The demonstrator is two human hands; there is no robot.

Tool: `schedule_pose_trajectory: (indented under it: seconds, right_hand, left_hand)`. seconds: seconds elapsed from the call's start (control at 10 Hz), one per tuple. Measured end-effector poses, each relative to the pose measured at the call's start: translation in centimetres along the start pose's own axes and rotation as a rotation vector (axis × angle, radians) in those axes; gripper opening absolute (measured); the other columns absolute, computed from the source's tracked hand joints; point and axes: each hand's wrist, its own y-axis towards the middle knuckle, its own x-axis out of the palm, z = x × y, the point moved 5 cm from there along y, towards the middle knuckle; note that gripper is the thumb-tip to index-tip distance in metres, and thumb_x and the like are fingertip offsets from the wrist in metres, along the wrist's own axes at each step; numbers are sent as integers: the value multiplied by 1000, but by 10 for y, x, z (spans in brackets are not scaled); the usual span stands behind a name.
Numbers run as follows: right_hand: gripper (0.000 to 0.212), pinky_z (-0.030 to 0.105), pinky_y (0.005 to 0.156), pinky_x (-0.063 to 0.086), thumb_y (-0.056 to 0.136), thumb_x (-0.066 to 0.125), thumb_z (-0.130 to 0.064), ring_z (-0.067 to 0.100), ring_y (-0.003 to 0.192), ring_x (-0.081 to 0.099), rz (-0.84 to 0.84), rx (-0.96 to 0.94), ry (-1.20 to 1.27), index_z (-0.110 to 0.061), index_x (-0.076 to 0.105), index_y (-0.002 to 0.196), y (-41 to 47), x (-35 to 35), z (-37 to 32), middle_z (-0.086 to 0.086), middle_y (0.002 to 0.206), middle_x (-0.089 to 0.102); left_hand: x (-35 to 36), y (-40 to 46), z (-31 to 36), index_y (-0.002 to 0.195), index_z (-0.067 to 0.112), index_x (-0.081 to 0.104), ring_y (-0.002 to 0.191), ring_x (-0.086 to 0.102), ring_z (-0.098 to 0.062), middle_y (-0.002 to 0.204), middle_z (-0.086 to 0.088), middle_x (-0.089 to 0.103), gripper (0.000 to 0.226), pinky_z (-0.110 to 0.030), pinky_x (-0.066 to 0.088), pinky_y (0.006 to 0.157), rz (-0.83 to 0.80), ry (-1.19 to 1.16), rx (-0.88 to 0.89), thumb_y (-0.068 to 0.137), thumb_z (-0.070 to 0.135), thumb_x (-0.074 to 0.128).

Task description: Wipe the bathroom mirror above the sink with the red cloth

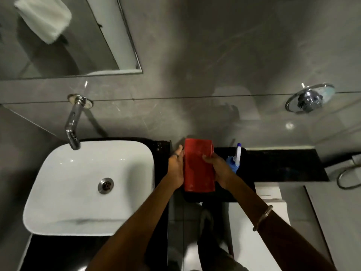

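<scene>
Over black counter [283, 165] | red cloth [198, 167] long axis toward wall | both hands' fingers grasping it

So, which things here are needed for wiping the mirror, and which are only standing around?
For the job:
- red cloth, folded, held between left hand and right hand
- mirror
- possibly the blue spray bottle

Just there:
- white sink
- wall tap
- chrome wall fitting
- black counter
</scene>
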Motion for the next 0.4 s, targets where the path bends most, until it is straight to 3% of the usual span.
schedule_pose_trajectory:
  seconds: [0.1, 0.2, 0.3, 0.4]
  right_hand:
    - [21, 36, 76, 59, 102, 60, -24, 20, 96, 74, 38, 49, -58, -27, 65, 122, 23, -21, 27, 2, 109, 76]
    - [33, 34, 78, 59, 106, 53, -32, 17, 93, 74, 55, 62, -113, -20, 59, 136, 47, -33, 41, 3, 113, 75]
    - [51, 43, 105, 50, 109, 41, -43, 27, 118, 63, 85, 154, -335, -12, 46, 150, 61, -38, 51, 13, 141, 60]
    - [60, 42, 123, 33, 110, 36, -46, 35, 148, 41, 131, 44, -615, -15, 29, 161, 63, -34, 50, 16, 162, 38]
  left_hand:
    - [-11, 18, -21, 153, 21, 48, 138, 54, -32, 150, -12, 57, 60, -48, 44, 114, 112, 63, -75, 106, 57, 36]
    - [-14, 43, -43, 158, 21, 39, 144, 47, -33, 156, -13, 50, 67, -51, 37, 119, 130, 63, -137, 106, 61, 28]
    - [-15, 52, -44, 155, 14, 41, 147, 42, -33, 159, -13, 45, 63, -42, 39, 110, 257, 222, -129, 109, 54, 29]
    - [-23, 48, -49, 160, 15, 31, 156, 29, -28, 168, -10, 31, 59, -41, 29, 125, 327, 452, 12, 110, 46, 36]
